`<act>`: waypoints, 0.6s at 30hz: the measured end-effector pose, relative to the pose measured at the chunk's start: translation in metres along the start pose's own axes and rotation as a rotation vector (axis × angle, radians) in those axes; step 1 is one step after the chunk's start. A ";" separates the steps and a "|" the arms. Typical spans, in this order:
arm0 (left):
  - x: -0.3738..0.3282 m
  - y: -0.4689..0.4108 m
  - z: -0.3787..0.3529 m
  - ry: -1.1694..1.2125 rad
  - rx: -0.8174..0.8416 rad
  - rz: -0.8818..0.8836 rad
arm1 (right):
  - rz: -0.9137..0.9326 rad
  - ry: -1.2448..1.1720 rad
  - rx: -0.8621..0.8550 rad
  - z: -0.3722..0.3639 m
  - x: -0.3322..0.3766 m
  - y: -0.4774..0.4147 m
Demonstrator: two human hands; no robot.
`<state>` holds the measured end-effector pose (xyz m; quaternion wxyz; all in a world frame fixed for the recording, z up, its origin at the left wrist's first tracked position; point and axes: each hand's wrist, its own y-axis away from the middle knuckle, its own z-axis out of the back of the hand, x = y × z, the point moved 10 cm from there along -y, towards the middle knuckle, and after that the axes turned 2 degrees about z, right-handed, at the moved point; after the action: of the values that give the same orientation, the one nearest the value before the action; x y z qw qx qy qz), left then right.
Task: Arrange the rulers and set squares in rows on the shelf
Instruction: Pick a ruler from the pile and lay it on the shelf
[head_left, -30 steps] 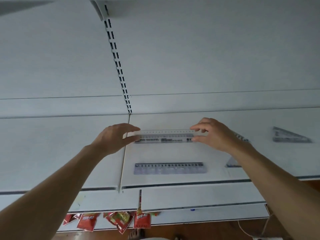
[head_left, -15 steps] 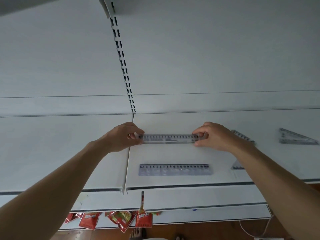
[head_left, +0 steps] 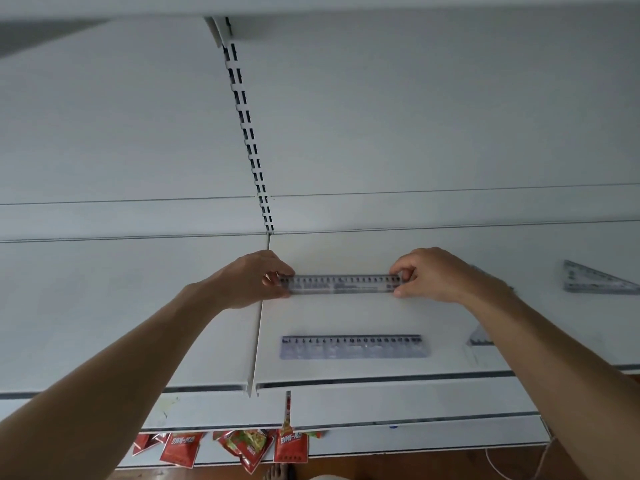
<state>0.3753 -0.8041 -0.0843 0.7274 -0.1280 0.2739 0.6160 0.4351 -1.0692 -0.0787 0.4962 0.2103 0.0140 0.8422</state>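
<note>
1. Two clear rulers lie on the white shelf [head_left: 346, 317]. The upper ruler [head_left: 341, 285] shows a row of black numbers along its far edge, and the lower ruler [head_left: 353, 347] shows a similar row that starts at 1 on its left end; the smaller print under the numbers is too blurred to read.
2. The red packets [head_left: 291, 445] that hang below the shelf front carry white characters, which I cannot read at this size.
3. Both rulers have their long axis from left to right, parallel to the shelf front and to each other. The upper ruler is toward the back of the shelf and the lower one nearer the front, well apart.
4. The left hand [head_left: 249, 278] pinches the left end of the upper ruler with curled fingers and thumb, and the right hand [head_left: 433, 275] pinches its right end in the same way.
5. The left hand sits over the seam [head_left: 259, 323] between two shelf panels.
6. A clear set square [head_left: 595, 282] lies far to the right. The right forearm covers most of another set square [head_left: 479, 339].
7. A slotted upright [head_left: 249, 133] runs up the back wall.
</note>
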 end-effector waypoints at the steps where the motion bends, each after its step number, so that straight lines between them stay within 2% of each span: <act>1: -0.001 0.000 0.000 -0.002 -0.001 -0.002 | -0.004 -0.004 0.001 0.000 -0.001 0.000; 12: -0.007 0.009 0.002 -0.024 -0.053 -0.010 | -0.033 -0.018 0.025 0.000 0.000 0.004; 18: -0.004 0.025 0.006 -0.003 -0.145 0.027 | -0.093 -0.060 0.050 0.007 -0.006 0.017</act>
<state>0.3522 -0.7993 -0.0730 0.7084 -0.1757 0.2293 0.6440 0.4261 -1.0842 -0.0704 0.5294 0.2468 0.0301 0.8111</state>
